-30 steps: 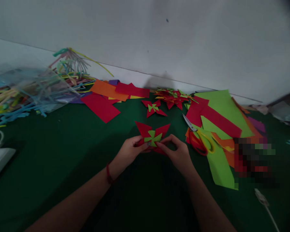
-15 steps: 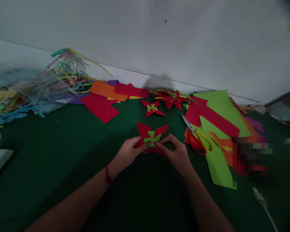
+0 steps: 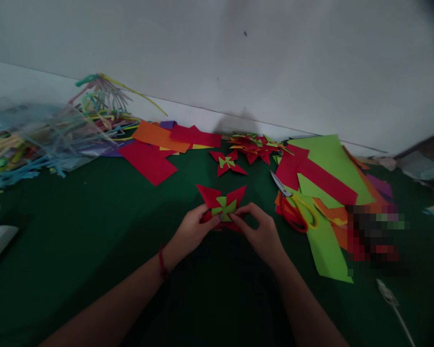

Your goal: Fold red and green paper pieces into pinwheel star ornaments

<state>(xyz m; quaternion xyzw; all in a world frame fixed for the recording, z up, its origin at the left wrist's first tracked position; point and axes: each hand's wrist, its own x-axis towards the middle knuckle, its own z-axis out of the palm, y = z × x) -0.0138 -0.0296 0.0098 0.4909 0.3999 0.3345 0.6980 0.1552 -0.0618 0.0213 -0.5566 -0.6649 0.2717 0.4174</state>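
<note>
Between my two hands is a red paper flower (image 3: 208,196) with pointed petals and a smaller green cross-shaped piece (image 3: 222,204) at its centre. My left hand (image 3: 195,226) grips it from the left, thumb lying on the lower edge of the green piece. On the other side my right hand (image 3: 258,226) pinches the flower's right part between thumb and index finger. The lower petals are partly hidden by my fingers. Just beyond lies a similar red and green flower (image 3: 235,167), and behind it a pile of such flowers (image 3: 260,153).
Scissors (image 3: 298,212) with red and yellow handles lie on green paper (image 3: 329,250) at right. Red sheets (image 3: 150,164) and an orange sheet (image 3: 159,136) are at back left, near a plastic bag (image 3: 58,130) with colourful pipe cleaners. A white cable (image 3: 394,303) is at lower right.
The flower in my hands has shifted slightly left and tilted a little. My right hand has moved slightly left with it; both hands keep their hold.
</note>
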